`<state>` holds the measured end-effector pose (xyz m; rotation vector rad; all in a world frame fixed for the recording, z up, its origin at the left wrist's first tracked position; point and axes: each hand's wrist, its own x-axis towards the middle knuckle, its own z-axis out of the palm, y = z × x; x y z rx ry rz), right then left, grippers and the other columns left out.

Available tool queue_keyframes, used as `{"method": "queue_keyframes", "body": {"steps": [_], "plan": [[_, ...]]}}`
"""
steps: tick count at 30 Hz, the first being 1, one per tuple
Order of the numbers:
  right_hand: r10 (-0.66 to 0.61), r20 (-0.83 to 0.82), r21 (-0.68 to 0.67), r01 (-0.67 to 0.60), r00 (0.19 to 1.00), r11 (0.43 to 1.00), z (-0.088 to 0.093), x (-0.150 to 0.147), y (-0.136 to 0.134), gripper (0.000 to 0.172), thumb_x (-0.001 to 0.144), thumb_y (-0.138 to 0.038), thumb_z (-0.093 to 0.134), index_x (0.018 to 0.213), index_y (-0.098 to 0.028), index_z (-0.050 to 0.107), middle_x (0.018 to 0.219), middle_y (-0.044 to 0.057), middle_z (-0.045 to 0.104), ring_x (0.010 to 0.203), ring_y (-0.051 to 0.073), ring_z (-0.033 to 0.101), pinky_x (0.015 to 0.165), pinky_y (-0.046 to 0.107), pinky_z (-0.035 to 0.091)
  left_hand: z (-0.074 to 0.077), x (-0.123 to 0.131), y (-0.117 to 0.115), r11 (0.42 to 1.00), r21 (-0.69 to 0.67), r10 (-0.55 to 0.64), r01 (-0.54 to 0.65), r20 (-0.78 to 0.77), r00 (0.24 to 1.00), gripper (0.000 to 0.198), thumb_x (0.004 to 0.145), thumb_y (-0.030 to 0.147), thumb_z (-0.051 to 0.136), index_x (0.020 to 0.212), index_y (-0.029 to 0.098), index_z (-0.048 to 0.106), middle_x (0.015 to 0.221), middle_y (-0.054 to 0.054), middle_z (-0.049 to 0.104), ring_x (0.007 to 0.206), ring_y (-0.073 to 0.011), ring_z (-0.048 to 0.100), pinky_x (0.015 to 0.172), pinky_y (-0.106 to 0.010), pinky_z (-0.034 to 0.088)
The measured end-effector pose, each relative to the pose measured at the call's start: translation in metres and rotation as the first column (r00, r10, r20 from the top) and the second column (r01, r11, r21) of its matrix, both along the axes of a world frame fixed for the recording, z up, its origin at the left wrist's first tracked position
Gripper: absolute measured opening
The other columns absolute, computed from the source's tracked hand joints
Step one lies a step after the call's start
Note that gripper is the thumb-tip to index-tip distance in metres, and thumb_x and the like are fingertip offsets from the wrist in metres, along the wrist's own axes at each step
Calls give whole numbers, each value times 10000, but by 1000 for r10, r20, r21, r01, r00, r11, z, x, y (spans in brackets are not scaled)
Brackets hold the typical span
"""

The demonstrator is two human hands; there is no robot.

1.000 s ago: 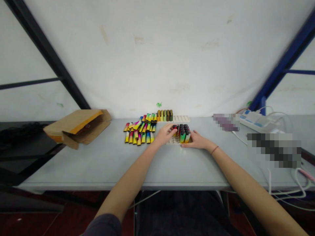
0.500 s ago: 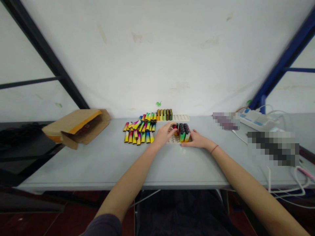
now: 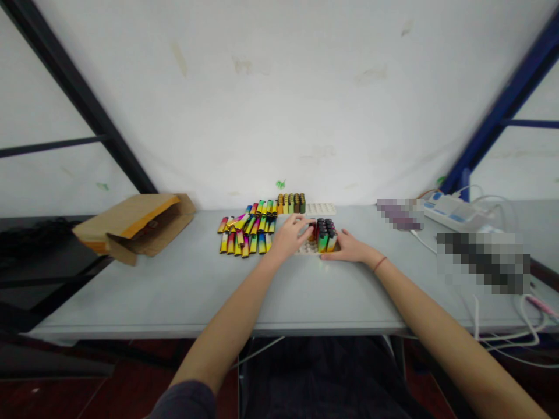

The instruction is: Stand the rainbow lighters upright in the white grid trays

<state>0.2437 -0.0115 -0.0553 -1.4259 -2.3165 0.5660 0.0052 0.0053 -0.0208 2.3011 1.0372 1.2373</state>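
Upright lighters [image 3: 324,238] with black tops and green-to-orange bodies stand packed in a white tray with holes [image 3: 309,248]. My right hand [image 3: 350,248] braces the tray's right end, thumb along the front and fingers at the side and behind. At the left of the packed rows, my left hand [image 3: 288,237] has thumb and forefinger closed at the top of a red lighter [image 3: 312,234], partly hidden by the fingers. A pile of loose, multicoloured lighters [image 3: 248,228] lies just left of that hand.
Behind the pile, several lighters [image 3: 292,203] stand in rows beside another white holed tray [image 3: 321,208]. An open cardboard box [image 3: 131,224] lies at the left. A power strip [image 3: 454,214] and white cables [image 3: 530,334] occupy the right side.
My left hand has shifted slightly at the red lighter, its fingers a little more stretched. My right hand stays at the tray's end. The view has moved very slightly.
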Motion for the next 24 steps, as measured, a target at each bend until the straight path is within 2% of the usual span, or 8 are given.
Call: {"method": "queue_keyframes", "body": {"steps": [2,4,6,7,10,13,18,24], "plan": [[1,-1,2,-1,1000,1000,0,0,0,869,762,-739,721,1424,-192,584,1426,182,673,1344,437,596,1241,721,175,6,-9,2,996,-3,86,-86,-21,996,193,899,270,671,1060,243,774,1066,-93,696,1064,-258,666,1058,-374,487],[2,-6,5,-2,1000,1000,-1,0,1,888,758,-740,725,1434,-186,571,1441,186,663,1355,436,589,1246,720,165,14,-25,6,964,-40,261,-263,-55,964,160,899,242,652,1004,219,772,997,-110,723,1072,-289,665,1061,-399,479],[-1,-16,9,1,1000,1000,-2,0,1,884,752,-738,733,1429,-193,573,1420,179,680,1340,436,603,1246,725,160,23,-44,9,875,-110,445,-472,-205,872,178,926,223,597,922,196,773,1024,-143,748,1107,-323,662,1061,-440,474],[-2,-19,9,2,1000,1000,-2,0,1,878,749,-737,737,1422,-197,579,1406,175,691,1328,435,612,1245,729,159,27,-53,10,816,-135,488,-562,-360,795,226,949,225,554,923,189,776,1075,-158,757,1132,-338,659,1054,-469,475],[-5,-12,-6,5,1000,1000,-1,0,1,847,749,-741,739,1385,-196,609,1391,174,699,1305,437,628,1246,736,147,38,-72,11,701,-204,446,-684,-623,643,259,955,259,549,987,176,792,1178,-180,764,1158,-365,667,1021,-512,487],[-9,-4,-19,9,1000,1000,0,0,0,817,749,-745,738,1342,-193,638,1392,175,696,1310,441,623,1248,735,143,45,-72,8,640,-250,368,-726,-730,576,266,919,389,627,989,198,799,1160,-172,780,1176,-380,673,1010,-508,487],[-12,-2,-8,12,1000,1000,0,0,1,784,742,-749,744,1288,-191,668,1365,170,710,1293,438,634,1247,731,162,49,-55,-2,645,-212,315,-735,-802,508,298,868,452,678,1010,220,799,1162,-182,781,1213,-402,662,1058,-538,427],[-3,10,-21,3,1000,1000,0,1,1,742,759,-742,734,1250,-188,682,1273,160,752,1277,434,645,1247,728,149,40,-45,-6,712,-212,282,-669,-786,550,379,853,468,703,1150,244,778,1285,-169,744,1291,-416,595,1092,-598,356]]}}
